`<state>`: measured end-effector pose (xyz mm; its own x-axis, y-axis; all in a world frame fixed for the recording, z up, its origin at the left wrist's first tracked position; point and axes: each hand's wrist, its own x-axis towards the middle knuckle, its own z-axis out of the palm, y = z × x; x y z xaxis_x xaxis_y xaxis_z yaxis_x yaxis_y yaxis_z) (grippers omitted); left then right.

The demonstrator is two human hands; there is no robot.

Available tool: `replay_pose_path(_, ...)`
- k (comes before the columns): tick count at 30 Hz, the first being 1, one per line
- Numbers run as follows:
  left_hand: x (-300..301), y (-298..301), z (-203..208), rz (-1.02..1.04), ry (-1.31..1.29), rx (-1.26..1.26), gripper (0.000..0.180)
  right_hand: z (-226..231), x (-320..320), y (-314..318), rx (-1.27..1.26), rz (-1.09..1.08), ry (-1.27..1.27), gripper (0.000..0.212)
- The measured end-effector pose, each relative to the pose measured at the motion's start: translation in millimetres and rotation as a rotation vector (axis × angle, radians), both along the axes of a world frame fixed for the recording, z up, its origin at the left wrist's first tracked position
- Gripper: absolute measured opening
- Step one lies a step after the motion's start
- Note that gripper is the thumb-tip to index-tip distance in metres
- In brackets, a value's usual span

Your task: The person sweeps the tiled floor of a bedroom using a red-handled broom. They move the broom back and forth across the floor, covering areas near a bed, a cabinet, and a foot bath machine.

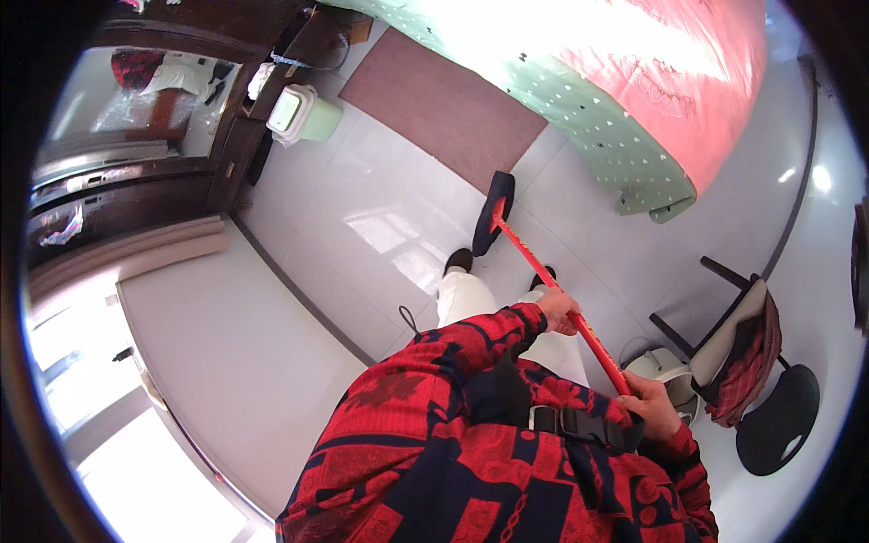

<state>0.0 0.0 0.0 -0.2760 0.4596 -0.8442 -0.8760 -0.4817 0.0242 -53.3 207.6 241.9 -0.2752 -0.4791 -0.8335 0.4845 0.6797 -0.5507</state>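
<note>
A mop with a red pole (523, 246) and a dark navy head (494, 214) slants across the floor in front of me. Its head rests near my feet, by the corner of a brown mat (444, 104). My left hand (558, 310) is wrapped round the middle of the pole. Lower in the view, my right hand (650, 405) grips the pole near its upper end, close to my waist. Both sleeves are red and dark checked cloth.
A bed with a pink and green cover (625, 118) stands ahead to the right. A pale green bin (308, 116) is at the far left, beside a dark cabinet (163, 204). On the right are a chair (724, 344) with cloth on it and a black round seat (780, 421).
</note>
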Motion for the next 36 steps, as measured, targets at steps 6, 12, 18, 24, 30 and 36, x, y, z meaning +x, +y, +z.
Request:
replay_pose_path(6,-9,-32,2,0.297,0.038,-0.197,0.014,-20,-42,-27,0.044,0.238,0.141,0.033)
replay_pose_path(12,-14,-132,-13,0.737,0.123,-0.286,0.013,-53,-86,-127,-0.086,0.338,0.21,0.041)
replay_pose_path(18,-24,-254,-2,1.268,0.306,-0.255,0.018,-62,-121,-293,-0.064,0.587,0.071,0.026)
replay_pose_path(24,-22,-342,29,1.357,0.535,-0.27,0.024,-103,-109,-453,-0.435,0.899,0.85,0.027)
replay_pose_path(30,-3,-354,28,1.468,0.594,-0.298,0.038,-153,-98,-567,-0.268,1.048,0.953,0.033)
replay_pose_path(36,97,-282,-12,1.418,0.192,-0.244,0.035,-211,-105,-560,-0.181,1.239,1.024,0.033)
